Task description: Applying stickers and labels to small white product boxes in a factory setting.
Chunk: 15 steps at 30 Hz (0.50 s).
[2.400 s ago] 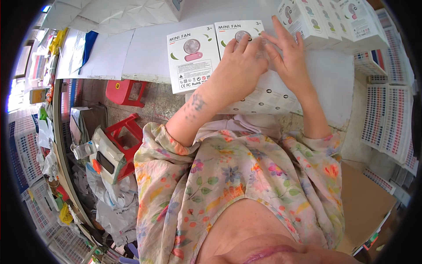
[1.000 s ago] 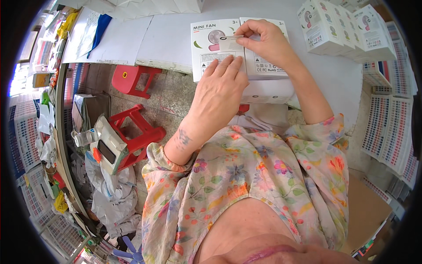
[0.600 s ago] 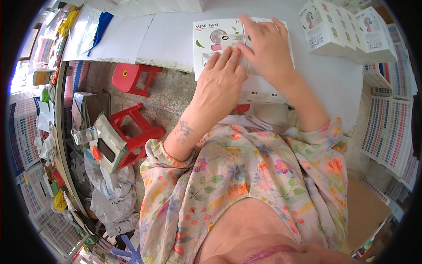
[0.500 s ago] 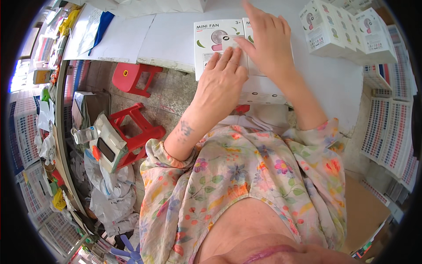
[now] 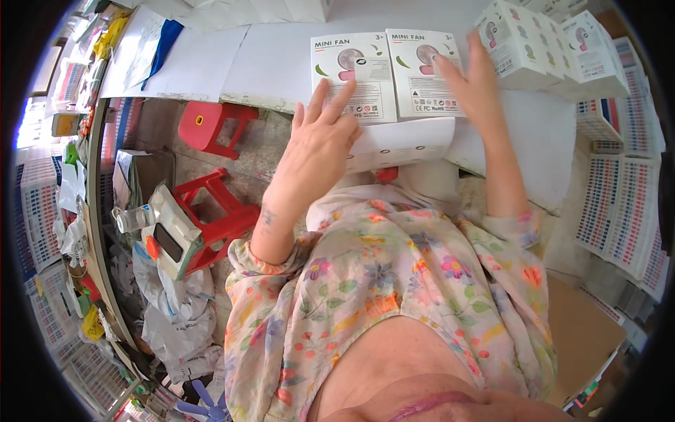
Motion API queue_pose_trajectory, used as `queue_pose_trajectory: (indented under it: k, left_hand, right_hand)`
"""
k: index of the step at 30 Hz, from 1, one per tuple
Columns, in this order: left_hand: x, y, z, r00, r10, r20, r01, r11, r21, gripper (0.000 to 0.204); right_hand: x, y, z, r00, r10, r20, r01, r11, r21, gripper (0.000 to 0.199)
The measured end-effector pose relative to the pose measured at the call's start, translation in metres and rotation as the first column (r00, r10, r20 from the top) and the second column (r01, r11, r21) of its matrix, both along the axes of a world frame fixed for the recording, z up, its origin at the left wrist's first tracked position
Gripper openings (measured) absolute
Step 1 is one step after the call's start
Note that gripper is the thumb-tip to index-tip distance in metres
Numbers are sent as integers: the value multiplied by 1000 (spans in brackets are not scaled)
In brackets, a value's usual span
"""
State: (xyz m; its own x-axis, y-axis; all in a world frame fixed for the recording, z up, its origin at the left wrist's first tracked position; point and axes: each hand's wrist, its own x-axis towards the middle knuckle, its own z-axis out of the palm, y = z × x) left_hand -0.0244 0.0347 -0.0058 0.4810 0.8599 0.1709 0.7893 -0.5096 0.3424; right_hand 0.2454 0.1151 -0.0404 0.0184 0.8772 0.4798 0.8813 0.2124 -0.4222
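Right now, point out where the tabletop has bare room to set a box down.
Bare white tabletop lies left of the two flat fan cartons, up to the paper sheets. Another patch sits below the stacked boxes. Around the left hand and right hand it is crowded.

1. We see two flat white fan boxes (image 5: pixel 385 74) side by side on the table.
2. White cartons (image 5: pixel 555 46) stack at upper right.
3. Coloured label sheets (image 5: pixel 619 211) lie right.
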Motion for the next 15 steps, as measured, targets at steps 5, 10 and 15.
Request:
queue_pose_trajectory:
  k: [5,10,15]
  left_hand:
    - [1,-1,-19,982,-87,169,82,996,40,10]
    - [-2,-1,-22,970,-114,215,110,993,30,9]
    - [-11,-8,-4,920,-79,383,111,992,-63,8]
  right_hand:
    - [10,-28,0,619,-169,-767,-408,765,-498,56]
    - [1,-35,5,309,-56,-950,-401,897,-183,58]
    - [4,-34,54,92,-7,-996,-400,916,-43,58]
